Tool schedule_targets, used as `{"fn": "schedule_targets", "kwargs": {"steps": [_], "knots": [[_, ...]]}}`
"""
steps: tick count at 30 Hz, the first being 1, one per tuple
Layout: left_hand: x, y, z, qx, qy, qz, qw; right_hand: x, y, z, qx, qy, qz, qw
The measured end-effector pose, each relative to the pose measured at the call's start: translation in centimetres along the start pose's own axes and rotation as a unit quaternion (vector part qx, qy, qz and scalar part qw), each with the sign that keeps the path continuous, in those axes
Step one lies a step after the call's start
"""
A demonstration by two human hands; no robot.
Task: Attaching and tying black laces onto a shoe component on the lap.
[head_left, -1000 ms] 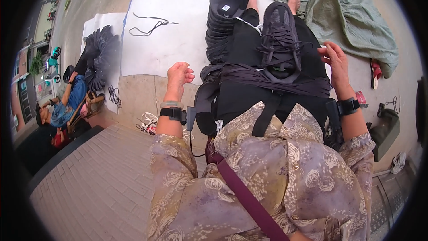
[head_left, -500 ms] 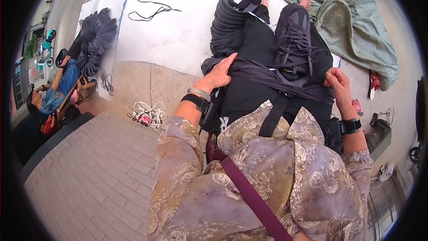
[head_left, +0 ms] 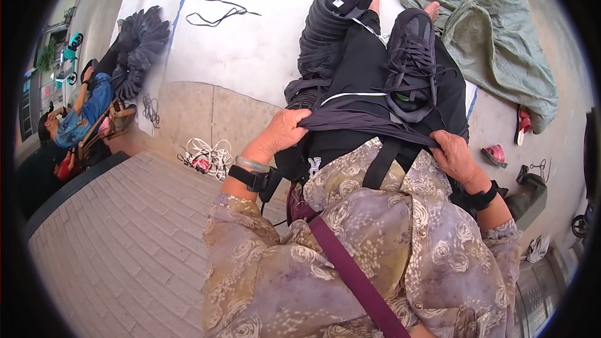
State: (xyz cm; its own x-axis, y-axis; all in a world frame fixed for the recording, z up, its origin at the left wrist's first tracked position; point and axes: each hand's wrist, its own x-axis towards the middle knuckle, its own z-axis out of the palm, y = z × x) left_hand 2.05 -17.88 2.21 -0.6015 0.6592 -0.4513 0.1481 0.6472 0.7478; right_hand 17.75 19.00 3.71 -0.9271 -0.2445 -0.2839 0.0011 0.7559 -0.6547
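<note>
View: head camera, looking down past the person's chest to the lap and the ground.
Held thing: dark strap [head_left: 369, 124], a flat band of dark purple-grey cloth stretched across the lap just above the floral blouse [head_left: 375, 238].
Strap axis: long axis runs left to right, the right end sitting a little lower than the left; it reads taut between the two hands.
Left hand [head_left: 283, 133]: fingers curled shut around the left end of the strap, knuckles up; a black wrist band and a pale bangle sit on the wrist.
Right hand [head_left: 454, 158]: fingers bent down and closed over the right end of the strap, at the lap's right edge; black band on that wrist too.
Under the strap: black trousers [head_left: 357, 81], legs stretched away from the camera.
Black sneaker [head_left: 410, 56]: lies on the right leg just beyond the strap, laces up, toe pointing away.
Stack of black soles [head_left: 335, 19]: on the left leg, long axis away from the camera, topmost one carrying a small pale square label.
White sheet [head_left: 250, 44]: spread on the ground to the left of the legs, a loose black lace [head_left: 219, 14] lying on it.
Green cloth [head_left: 494, 37]: crumpled heap on the ground at upper right.
Ground right: a red sandal [head_left: 494, 153] and a dark bag [head_left: 529, 197].
Ground left: tangle of white cords [head_left: 206, 153] on the paving.
Far left: another person [head_left: 72, 122] seated, blue top, well apart.
</note>
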Motion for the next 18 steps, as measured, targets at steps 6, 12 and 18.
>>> {"fn": "schedule_targets", "kwargs": {"steps": [6, 12, 18], "knots": [[-7.6, 2.0, -0.1, -0.048, -0.389, -0.269, 0.88, -5.0, -2.1, -0.7, 0.186, -0.076, 0.028, 0.979], [-8.9, -2.5, -0.4, -0.036, -0.189, -0.137, 0.972, -5.2, -1.2, -0.5, 0.054, 0.041, 0.017, 0.998], [-1.2, -5.9, -1.0, -0.047, 0.077, -0.218, 0.972, -3.6, -1.4, -1.4, -0.069, 0.118, -0.04, 0.99]]}}
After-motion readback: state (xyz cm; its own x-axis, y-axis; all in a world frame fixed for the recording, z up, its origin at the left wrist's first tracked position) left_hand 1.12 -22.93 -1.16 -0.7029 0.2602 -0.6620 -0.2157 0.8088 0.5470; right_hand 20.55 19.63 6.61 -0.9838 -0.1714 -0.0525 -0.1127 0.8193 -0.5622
